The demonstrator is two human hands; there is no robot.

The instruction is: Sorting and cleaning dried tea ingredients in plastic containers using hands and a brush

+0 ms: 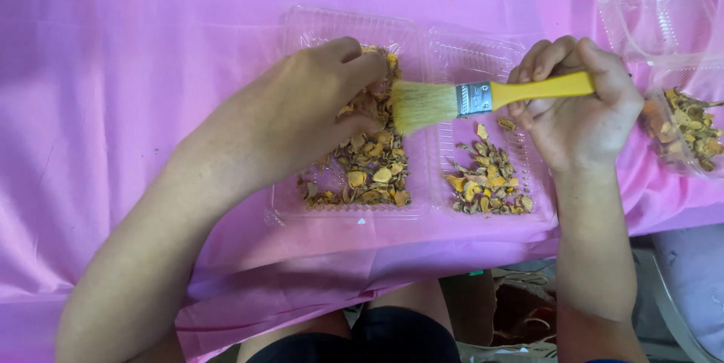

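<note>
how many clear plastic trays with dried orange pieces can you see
3. One lies under the left hand at, one beside it below the paintbrush at, and one is cut off at the right edge. More may lie out of frame.

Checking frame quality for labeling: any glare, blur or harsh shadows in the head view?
Head view: even, soft light, with faint shadows under the left hand and right hand; specular glare on the clear plastic clamshell tray and the empty container top right; brush and dried orange pieces sharp; no noticeable motion blur.
</note>
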